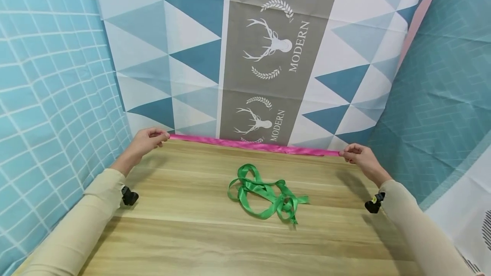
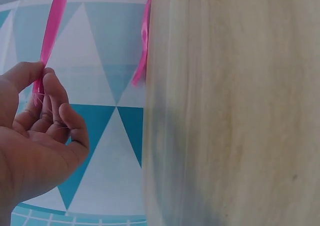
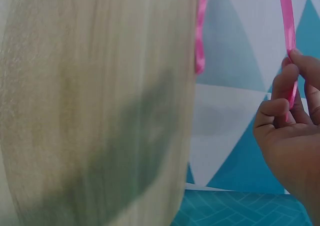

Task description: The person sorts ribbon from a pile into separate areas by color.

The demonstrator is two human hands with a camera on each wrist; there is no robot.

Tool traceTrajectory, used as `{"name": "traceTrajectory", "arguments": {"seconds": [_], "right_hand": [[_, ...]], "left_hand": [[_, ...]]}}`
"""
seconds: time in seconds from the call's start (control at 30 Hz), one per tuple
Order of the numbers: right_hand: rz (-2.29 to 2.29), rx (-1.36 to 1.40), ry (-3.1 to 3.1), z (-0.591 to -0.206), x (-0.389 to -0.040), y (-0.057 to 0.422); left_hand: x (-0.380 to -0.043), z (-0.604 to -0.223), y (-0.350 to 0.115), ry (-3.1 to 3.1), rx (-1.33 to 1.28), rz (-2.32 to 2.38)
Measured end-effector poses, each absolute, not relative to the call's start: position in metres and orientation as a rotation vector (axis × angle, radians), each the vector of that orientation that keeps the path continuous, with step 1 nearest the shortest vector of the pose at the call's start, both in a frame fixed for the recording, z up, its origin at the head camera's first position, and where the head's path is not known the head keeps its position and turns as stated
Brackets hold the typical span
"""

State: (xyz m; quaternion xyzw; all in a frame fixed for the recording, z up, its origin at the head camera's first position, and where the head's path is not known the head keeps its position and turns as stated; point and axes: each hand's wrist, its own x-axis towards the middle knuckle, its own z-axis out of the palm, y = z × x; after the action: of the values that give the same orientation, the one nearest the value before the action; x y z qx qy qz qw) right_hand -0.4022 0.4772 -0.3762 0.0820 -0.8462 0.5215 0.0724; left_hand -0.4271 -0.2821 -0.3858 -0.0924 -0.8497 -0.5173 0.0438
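Observation:
A pink ribbon point(image 1: 199, 139) is stretched nearly straight between the two hands, above the far edge of the wooden table. My left hand point(image 1: 152, 137) pinches one end between thumb and index finger, and a frayed tip point(image 2: 38, 98) pokes out below the grip. At the other end, my right hand point(image 1: 359, 157) pinches the ribbon the same way, with a short tail point(image 3: 293, 96) hanging past the fingers. Both wrist views show another pink length point(image 2: 144, 40) along the table's edge. Nearer to me, a green ribbon point(image 1: 264, 191) lies in loose loops on the table, touched by neither hand.
The wood-grain table point(image 1: 192, 242) fills the lower middle. Behind it hangs a cloth point(image 1: 195, 54) with blue triangles and a grey deer-print band. A blue grid-patterned cloth point(image 1: 46, 76) borders the left side, and a teal cloth point(image 1: 441, 97) the right.

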Motion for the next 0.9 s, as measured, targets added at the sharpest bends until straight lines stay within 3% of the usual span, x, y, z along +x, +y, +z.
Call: {"name": "traceTrajectory", "arguments": {"seconds": [0.3, 0.9], "right_hand": [[1.545, 0.180, -2.611, -0.402, -0.413, 0.481], [1.318, -0.041, -2.667, -0.423, -0.453, 0.467]], "left_hand": [[-0.434, -0.394, -0.282, -2.621, -0.293, -1.655], [-0.481, -0.403, -0.288, -2.703, -0.269, -1.634]]}}
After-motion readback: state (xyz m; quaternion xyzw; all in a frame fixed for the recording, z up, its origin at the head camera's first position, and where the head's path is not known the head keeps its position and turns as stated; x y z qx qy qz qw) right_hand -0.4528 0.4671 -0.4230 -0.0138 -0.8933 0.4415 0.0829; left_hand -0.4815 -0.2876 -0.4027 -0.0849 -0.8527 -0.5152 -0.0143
